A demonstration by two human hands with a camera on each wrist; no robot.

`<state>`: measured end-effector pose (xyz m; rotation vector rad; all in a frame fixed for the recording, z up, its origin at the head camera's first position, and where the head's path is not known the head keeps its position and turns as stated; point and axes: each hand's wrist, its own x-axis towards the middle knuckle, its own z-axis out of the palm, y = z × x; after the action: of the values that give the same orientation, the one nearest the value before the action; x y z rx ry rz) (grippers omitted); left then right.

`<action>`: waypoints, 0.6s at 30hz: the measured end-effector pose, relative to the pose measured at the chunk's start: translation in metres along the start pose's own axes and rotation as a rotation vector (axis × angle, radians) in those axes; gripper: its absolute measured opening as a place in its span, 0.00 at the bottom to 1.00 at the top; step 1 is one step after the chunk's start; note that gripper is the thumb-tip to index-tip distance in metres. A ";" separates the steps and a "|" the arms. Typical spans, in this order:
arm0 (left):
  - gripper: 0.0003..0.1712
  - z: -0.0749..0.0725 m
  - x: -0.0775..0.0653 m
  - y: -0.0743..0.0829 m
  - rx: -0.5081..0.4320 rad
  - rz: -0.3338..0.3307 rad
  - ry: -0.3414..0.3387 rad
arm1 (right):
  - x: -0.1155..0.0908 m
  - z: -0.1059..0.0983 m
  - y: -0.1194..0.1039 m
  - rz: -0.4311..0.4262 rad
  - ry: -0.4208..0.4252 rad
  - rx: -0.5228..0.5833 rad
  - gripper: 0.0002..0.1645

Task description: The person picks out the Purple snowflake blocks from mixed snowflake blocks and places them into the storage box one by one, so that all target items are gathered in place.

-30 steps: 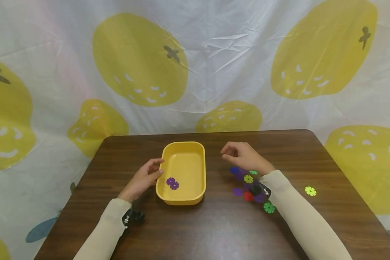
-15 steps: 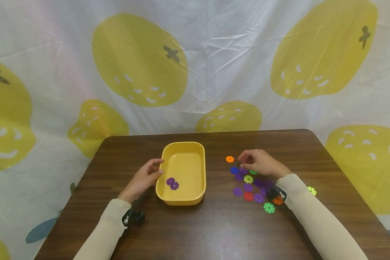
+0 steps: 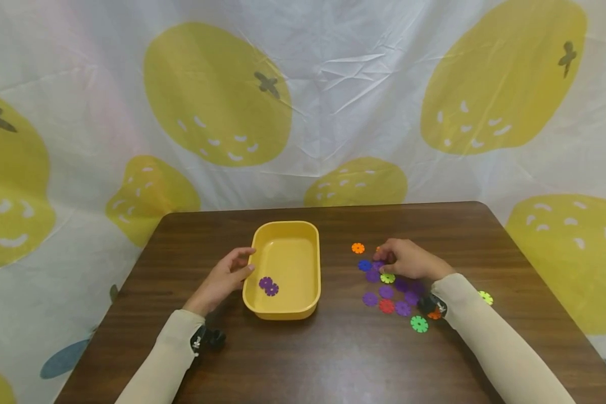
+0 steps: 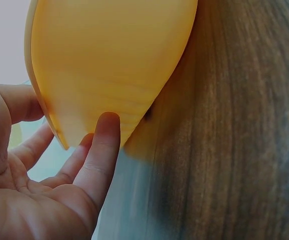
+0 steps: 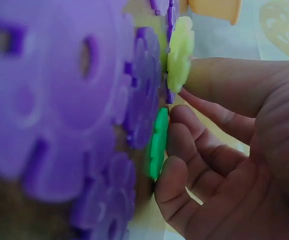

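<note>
My left hand holds the left wall of a yellow plastic tub. In the left wrist view the thumb is at the rim and other fingertips press the outer wall. Two purple notched snowflake discs lie inside the tub. My right hand is down over a loose pile of these discs, fingers bent with a gap to the thumb. Its thumb is right at a yellow-green disc, and other fingertips are close to a green disc. Purple discs surround them.
On the brown table an orange disc and a blue disc lie left of the right hand. A red disc and a green disc lie nearer. A lemon-print curtain hangs behind.
The right hand has moved right and toward me, from beyond the pile down to its discs, uncovering an orange disc. The left hand and the tub stay in place.
</note>
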<state>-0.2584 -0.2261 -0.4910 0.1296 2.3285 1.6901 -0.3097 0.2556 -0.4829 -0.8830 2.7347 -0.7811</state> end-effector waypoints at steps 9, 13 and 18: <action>0.29 -0.001 0.000 -0.001 0.022 -0.007 0.005 | 0.004 0.001 -0.002 0.021 -0.018 0.031 0.13; 0.28 -0.001 -0.001 -0.003 0.035 -0.012 0.002 | 0.004 0.001 -0.004 -0.004 -0.025 0.038 0.12; 0.28 -0.001 -0.001 -0.003 0.032 -0.008 0.006 | 0.005 0.001 -0.006 -0.015 -0.029 0.049 0.14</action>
<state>-0.2576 -0.2281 -0.4933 0.1211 2.3579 1.6530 -0.3107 0.2481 -0.4810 -0.8983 2.6753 -0.8280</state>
